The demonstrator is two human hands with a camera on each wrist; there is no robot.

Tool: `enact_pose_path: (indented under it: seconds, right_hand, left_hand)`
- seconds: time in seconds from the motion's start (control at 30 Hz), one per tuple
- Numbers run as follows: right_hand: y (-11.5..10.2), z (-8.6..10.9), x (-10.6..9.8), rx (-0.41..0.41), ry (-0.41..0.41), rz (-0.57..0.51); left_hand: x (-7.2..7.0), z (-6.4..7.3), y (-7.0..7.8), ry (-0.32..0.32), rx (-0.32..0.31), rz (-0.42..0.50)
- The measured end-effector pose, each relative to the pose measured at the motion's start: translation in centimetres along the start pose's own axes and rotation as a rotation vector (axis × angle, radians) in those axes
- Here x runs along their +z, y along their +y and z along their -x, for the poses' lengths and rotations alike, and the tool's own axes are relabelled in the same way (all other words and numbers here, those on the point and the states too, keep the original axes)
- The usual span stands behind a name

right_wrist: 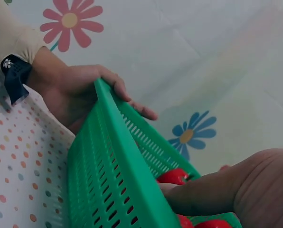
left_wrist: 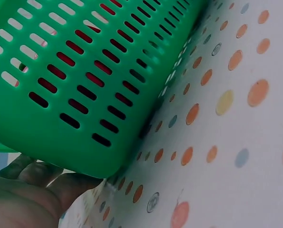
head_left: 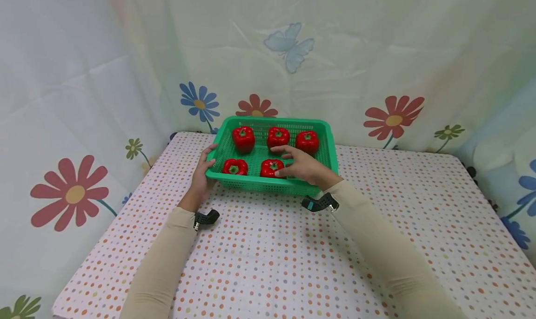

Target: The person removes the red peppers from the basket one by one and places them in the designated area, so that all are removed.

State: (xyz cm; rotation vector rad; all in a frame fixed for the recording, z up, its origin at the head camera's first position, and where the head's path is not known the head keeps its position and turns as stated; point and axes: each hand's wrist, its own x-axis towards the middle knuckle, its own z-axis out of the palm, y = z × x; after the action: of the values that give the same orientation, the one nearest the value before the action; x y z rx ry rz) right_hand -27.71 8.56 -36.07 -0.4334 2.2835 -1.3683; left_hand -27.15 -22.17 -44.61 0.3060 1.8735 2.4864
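Observation:
A green plastic basket [head_left: 268, 185] holds several red bell peppers, three along its back and two at the front. My left hand [head_left: 202, 172] grips the basket's left side by the front corner, thumb over the rim and fingers outside; the left wrist view shows those fingers against the outer wall. Over the basket's front edge reaches my right hand [head_left: 303, 165], with thumb and fingers spread apart. Its thumb overlaps the front right bell pepper [head_left: 271, 166], and its fingertips lie just below the back middle bell pepper [head_left: 278, 136]. The front left bell pepper [head_left: 235, 167] sits nearer my left hand.
The basket stands at the back of a table [head_left: 259, 254] covered with a dotted cloth. Close behind it hangs a flowered curtain [head_left: 343, 67], which continues along the left and right sides. Both wrists wear black devices, one of them a camera mount [head_left: 320, 202] on the right.

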Motion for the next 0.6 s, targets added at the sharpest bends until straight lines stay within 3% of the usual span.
enact_pose_path:
  seconds: [0.17,0.6]
  right_hand:
    - [0.5,-1.0,0.0,0.063,-0.049,-0.005]
    - [0.8,-1.7,0.2,0.131,-0.041,0.054]
  left_hand:
    - [0.2,0.0,-0.1,0.008,0.009,-0.024]
    - [0.3,0.0,0.0,0.036,0.009,-0.042]
